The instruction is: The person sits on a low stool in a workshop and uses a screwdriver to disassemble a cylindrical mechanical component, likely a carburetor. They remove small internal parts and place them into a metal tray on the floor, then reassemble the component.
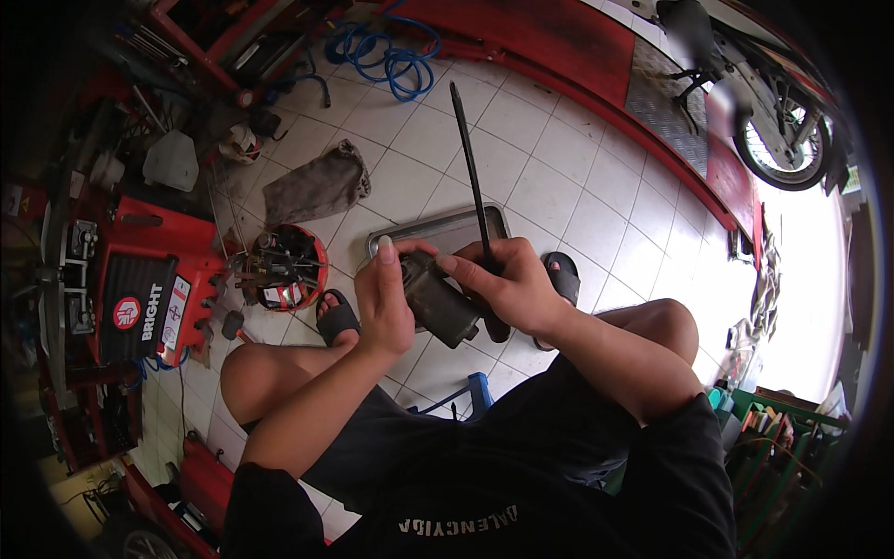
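Observation:
A dark grey, cylinder-shaped metal part (442, 303), much like a small motor, is held up between my hands over a metal tray (414, 226). My left hand (385, 293) is closed around its left side, the thumb pointing up. In my right hand (507, 282) is a long screwdriver (471, 168), its thin dark shaft pointing up and away; the fingers partly hide its handle. The right thumb and fingertips also touch the upper end of the metal part. What the fingertips do there is too small to make out.
A round red container (321, 265) of tools stands left of the tray, near a grey rag (317, 184). A red machine (154, 279) is farther left. Coiled blue hose (382, 56) lies ahead. At the right are a red lift platform (577, 42) and a motorcycle (778, 121).

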Tool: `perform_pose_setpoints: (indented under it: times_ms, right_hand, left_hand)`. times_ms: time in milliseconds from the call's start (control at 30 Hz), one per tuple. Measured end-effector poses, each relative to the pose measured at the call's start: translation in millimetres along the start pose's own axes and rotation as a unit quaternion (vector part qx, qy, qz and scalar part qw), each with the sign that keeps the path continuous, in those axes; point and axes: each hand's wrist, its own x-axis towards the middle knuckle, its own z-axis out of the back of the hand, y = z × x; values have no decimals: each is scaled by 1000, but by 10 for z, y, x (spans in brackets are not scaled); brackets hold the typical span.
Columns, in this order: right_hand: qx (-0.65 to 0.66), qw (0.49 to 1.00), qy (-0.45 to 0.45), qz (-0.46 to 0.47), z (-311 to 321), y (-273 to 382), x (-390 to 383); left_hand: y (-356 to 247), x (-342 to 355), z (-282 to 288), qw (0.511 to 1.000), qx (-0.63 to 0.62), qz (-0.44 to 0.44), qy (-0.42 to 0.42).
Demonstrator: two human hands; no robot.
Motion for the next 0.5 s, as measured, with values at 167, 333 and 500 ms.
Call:
perform_pose_setpoints:
  times_ms: [167,333,500]
  right_hand:
    - [-28,995,-9,91,19,-40,44]
    - [113,993,4,38,179,80,-14]
    - [62,983,172,-22,321,138,-302]
  left_hand:
    - [51,61,80,1000,0,10,3]
    - [51,313,244,978,-164,129,29]
    - [57,572,580,949,-275,142,58]
